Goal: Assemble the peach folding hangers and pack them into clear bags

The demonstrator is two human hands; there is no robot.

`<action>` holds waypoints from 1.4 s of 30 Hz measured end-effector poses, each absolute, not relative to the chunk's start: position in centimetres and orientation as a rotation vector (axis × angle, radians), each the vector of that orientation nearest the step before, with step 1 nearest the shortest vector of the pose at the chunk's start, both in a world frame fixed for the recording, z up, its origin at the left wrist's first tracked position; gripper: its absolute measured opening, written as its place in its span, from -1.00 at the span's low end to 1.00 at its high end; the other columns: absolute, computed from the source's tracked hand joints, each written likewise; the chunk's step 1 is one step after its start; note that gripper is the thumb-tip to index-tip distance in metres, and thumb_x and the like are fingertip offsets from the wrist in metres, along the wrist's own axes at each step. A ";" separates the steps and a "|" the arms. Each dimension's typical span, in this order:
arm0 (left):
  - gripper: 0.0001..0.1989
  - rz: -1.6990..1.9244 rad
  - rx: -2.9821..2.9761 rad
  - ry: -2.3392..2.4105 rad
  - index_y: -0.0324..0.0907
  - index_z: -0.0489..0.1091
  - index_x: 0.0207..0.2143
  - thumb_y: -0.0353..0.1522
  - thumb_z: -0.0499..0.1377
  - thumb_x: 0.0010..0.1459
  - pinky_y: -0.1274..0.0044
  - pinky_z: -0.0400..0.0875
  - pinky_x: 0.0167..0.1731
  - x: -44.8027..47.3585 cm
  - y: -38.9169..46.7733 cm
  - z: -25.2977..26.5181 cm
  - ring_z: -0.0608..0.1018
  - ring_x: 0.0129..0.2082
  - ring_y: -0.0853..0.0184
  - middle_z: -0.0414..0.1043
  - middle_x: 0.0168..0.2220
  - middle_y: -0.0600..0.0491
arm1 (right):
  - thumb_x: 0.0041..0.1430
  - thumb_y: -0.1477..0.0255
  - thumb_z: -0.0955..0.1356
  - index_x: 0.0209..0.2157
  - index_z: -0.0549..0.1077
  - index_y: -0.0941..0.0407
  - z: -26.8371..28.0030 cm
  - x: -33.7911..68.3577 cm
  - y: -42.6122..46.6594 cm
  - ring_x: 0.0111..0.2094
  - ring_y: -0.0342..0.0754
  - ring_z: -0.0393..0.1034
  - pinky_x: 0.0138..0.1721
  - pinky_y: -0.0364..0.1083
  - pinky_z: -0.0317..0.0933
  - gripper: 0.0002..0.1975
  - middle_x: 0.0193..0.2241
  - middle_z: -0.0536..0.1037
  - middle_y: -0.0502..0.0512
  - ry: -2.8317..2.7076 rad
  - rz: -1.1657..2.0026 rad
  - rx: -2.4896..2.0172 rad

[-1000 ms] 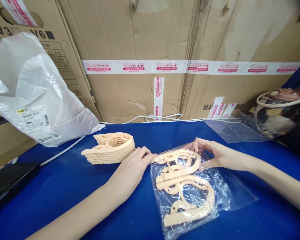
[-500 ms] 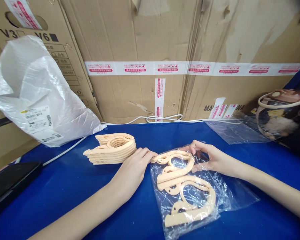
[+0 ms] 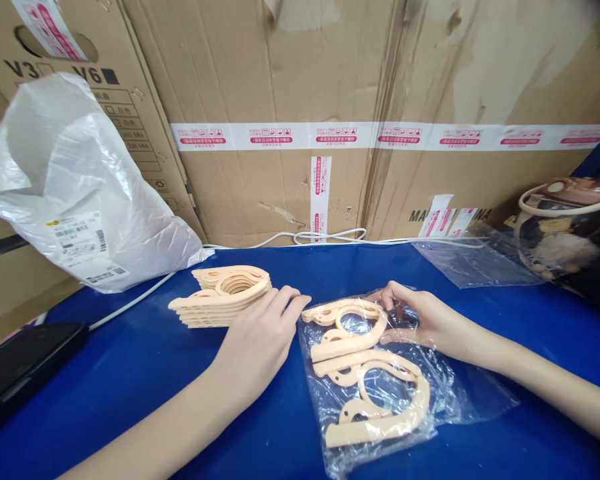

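Note:
A clear plastic bag [image 3: 445, 390] lies on the blue tabletop with beige folding clothes hangers [image 3: 415, 407] in it, folded and set one above the other. My right hand [image 3: 415, 313] grips the bag around the rounded end of the upper hanger, thumb below and fingers above. Just off the bag's upper left corner is my left hand [image 3: 263, 340], its fingers bent and held together. Its thumb is hidden, so I cannot see what, if anything, it pinches. Beside its knuckles stands a neat stack of matching folded hangers [image 3: 220, 303].
A white mailing bag [image 3: 95, 193] with a label leans at the left, and a dark flat device [image 3: 30, 367] lies below it. A white cable [image 3: 325, 237] runs along the back by large cardboard boxes [image 3: 265, 73]. Another clear bag [image 3: 470, 260] and a brown handbag [image 3: 560, 227] are at right.
My left hand has lifted slightly off the hanger's end at the bag's corner and drawn a little left. The bag has shifted slightly left; my right hand keeps its grip.

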State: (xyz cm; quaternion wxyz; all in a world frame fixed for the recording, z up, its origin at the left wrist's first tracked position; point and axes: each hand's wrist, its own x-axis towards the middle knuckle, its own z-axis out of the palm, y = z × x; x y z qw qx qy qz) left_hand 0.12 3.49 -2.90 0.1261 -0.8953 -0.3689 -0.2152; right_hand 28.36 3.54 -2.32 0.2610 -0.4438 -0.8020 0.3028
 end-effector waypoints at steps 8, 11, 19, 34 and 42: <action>-0.88 -0.518 -3.137 -0.815 -0.14 0.21 -0.36 -0.34 0.07 0.26 0.55 0.17 -0.53 0.3 1.5 -0.8 0.42 -0.44 0.39 0.33 -0.41 0.15 | 0.06 0.14 0.41 -0.41 0.09 0.03 -2.6 28.5 3.6 -0.13 0.09 0.37 -0.15 0.05 0.25 -0.57 -0.16 0.50 0.13 -2.199 0.762 -1.239; -0.91 -0.407 -3.159 -0.823 -0.13 0.22 -0.36 -0.40 0.04 0.26 0.55 0.14 -0.52 0.5 1.5 -1.2 0.42 -0.47 0.41 0.36 -0.41 0.16 | 0.06 0.14 0.41 -0.41 0.09 0.03 -2.5 28.7 3.7 -0.11 0.10 0.36 -0.15 0.05 0.25 -0.58 -0.15 0.50 0.14 -2.215 0.758 -1.232; -0.89 -0.406 -3.094 -0.988 -0.13 0.18 -0.37 -0.37 0.09 0.22 0.57 0.08 -0.58 0.4 2.1 -1.8 0.40 -0.50 0.41 0.35 -0.41 0.16 | 0.05 0.13 0.42 -0.33 0.22 0.03 -0.7 31.1 3.1 -0.40 -0.04 0.32 -0.39 -0.06 0.19 -0.63 -0.37 0.47 0.00 -2.374 0.725 -1.468; -0.88 -0.374 -2.821 -1.253 -0.15 0.29 -0.20 -0.36 0.04 0.21 0.57 0.19 -0.58 0.3 2.4 -2.3 0.49 -0.49 0.35 0.43 -0.38 0.10 | 0.04 0.16 0.43 -0.22 0.19 0.03 -1.2 30.0 2.5 -0.26 -0.01 0.26 -0.26 -0.04 0.22 -0.58 -0.25 0.39 0.03 -2.378 0.947 -1.371; -0.81 -0.227 -2.812 -1.507 -0.17 0.22 -0.09 -0.34 -0.04 0.27 0.56 0.19 -0.59 1.1 2.3 -2.1 0.50 -0.57 0.30 0.38 -0.53 0.15 | 0.06 0.10 0.41 -0.26 0.19 0.04 -1.6 29.6 3.1 -0.24 0.00 0.26 -0.22 -0.01 0.22 -0.59 -0.24 0.37 0.03 -2.345 0.932 -1.317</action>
